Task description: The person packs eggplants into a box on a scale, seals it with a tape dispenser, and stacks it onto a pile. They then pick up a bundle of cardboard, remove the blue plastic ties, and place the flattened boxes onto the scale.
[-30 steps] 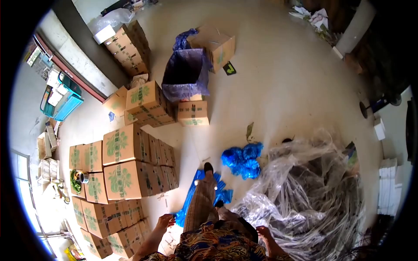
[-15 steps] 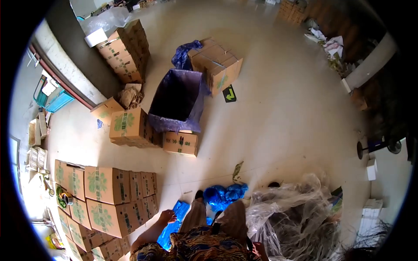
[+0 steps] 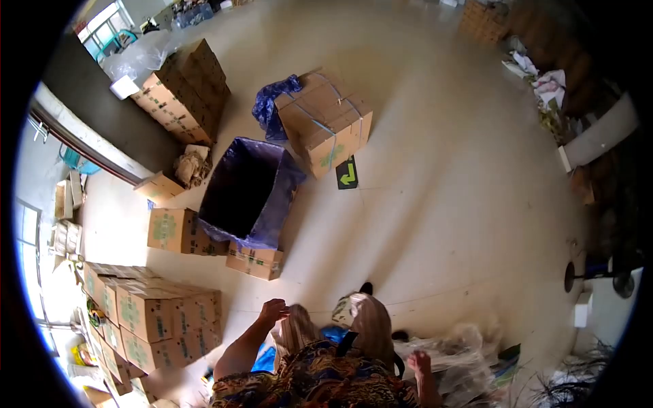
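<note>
My left hand (image 3: pixel 274 311) is raised in front of my left thigh, with curled fingers; whether it holds anything is too small to tell. On the other side, my right hand (image 3: pixel 420 362) is drawn in beside my hip, near crumpled clear plastic sheeting (image 3: pixel 469 360). Ahead on the floor stands an open box lined with purple plastic (image 3: pixel 286 204), its inside dark. A strapped cardboard box (image 3: pixel 340 129) is just behind it. Blue plastic (image 3: pixel 264 359) shows partly behind my left leg.
Stacked cartons (image 3: pixel 156 316) rise at the lower left. Another stack (image 3: pixel 183 95) stands by the dark pillar (image 3: pixel 109 102). A floor arrow sign (image 3: pixel 347 173) lies beside the strapped box. Black wheels (image 3: pixel 569 277) show at the right edge.
The view has moved forward over the floor, bringing the purple-lined box nearer. My left hand is higher, and my right hand has come further into view. The blue plastic is now mostly hidden by my legs.
</note>
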Demonstrator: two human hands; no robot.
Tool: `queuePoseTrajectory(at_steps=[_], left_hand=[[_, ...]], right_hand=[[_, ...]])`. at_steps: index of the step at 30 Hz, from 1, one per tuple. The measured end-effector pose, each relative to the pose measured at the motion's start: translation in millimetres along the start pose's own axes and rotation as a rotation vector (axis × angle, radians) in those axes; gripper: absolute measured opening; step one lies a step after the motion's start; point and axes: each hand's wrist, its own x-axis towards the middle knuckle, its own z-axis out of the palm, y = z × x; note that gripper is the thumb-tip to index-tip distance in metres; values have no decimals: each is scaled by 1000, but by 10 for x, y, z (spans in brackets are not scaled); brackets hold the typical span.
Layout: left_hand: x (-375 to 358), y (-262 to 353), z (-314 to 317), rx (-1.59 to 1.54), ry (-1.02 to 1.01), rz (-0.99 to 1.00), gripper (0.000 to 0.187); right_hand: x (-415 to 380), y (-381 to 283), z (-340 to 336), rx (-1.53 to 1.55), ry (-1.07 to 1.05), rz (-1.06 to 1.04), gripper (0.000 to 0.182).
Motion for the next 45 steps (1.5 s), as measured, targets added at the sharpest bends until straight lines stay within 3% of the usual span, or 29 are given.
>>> queuePoseTrajectory(at_steps=[3,6,14,20,25,30,33,36,39,40,43,44,45], left_hand=[[141,179,583,32,41,-45,31],[268,637,1090,-43,40,12,32],[1331,2057,1917,-244,70,246,40],[2512,3394,2561,-252,94,375,45],[3531,4314,2918,-201,278,405,48],[4388,5043,3101,89,614,432,49],[4946,5335,3102,145,764,379,52],[5442,5527,3123,175,837,287,57],[5672,5795,3259,246,933,89,54],[5856,5717,3346,285,1051,120,51],[6035,5817,3545,252,966,95,44],[6075,5814,3616,297,1096,201,27],[6099,5841,3627,266,1078,184,23]], right_hand=[[100,-1513,205,-110,41,-163,25],[393,-2596,584,-250,61,-182,24],[1274,-4364,2465,-648,-362,-277,26],[1648,-5598,3838,-946,-551,-348,30],[2019,-6385,4540,-1064,-528,-415,30],[2580,-7374,5379,-1046,-537,-438,34],[3275,-7894,6135,-1029,-489,-462,37],[3857,-8393,7069,-1010,-616,-542,39],[4247,-8716,8038,-1003,-655,-719,41],[4528,-8754,8325,-1021,-647,-791,43],[4994,-8762,9015,-979,-649,-876,54],[5051,-8763,9187,-998,-674,-863,62],[5195,-8752,9293,-1019,-659,-862,66]])
